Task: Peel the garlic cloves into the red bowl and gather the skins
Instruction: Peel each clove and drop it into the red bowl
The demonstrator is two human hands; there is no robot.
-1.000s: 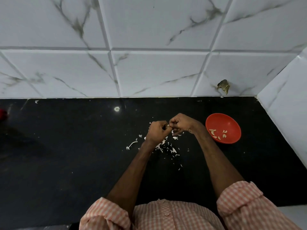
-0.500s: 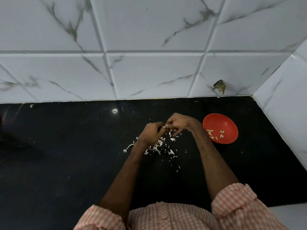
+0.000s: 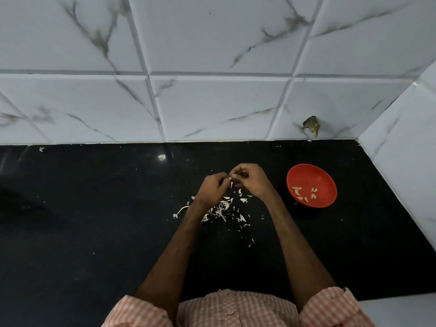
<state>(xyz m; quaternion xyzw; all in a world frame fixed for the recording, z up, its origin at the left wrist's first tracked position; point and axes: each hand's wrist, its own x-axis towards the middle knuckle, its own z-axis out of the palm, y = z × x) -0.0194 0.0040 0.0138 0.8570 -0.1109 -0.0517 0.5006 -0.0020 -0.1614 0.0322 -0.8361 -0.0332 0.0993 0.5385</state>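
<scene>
My left grip and my right grip meet knuckles up above the black desk, fingers curled in tight. Both are narrow and holding the same thing, one garlic clove, which I pinch from opposite sides. Only a pale speck of it shows between my fingertips, so I cannot tell how much of it is bare. A thin white sliver of skin hangs down just under the clove, between my two grips. Directly beneath my hands the loose skins lie scattered on the desk in a rough patch, thickest under my left wrist, with a few flakes trailing toward me. A curved dry stalk lies at the left edge of that patch. The red bowl stands on the desk to the right of my right grip, near but not touching it, close to the corner where the marbled tile wall turns. In the bowl lie several peeled cloves, spread over its bottom in two loose groups. A dark broken chip marks the wall tile behind the bowl. At the bottom edge my checked shirt shows, its sleeves pushed up above the elbows.
</scene>
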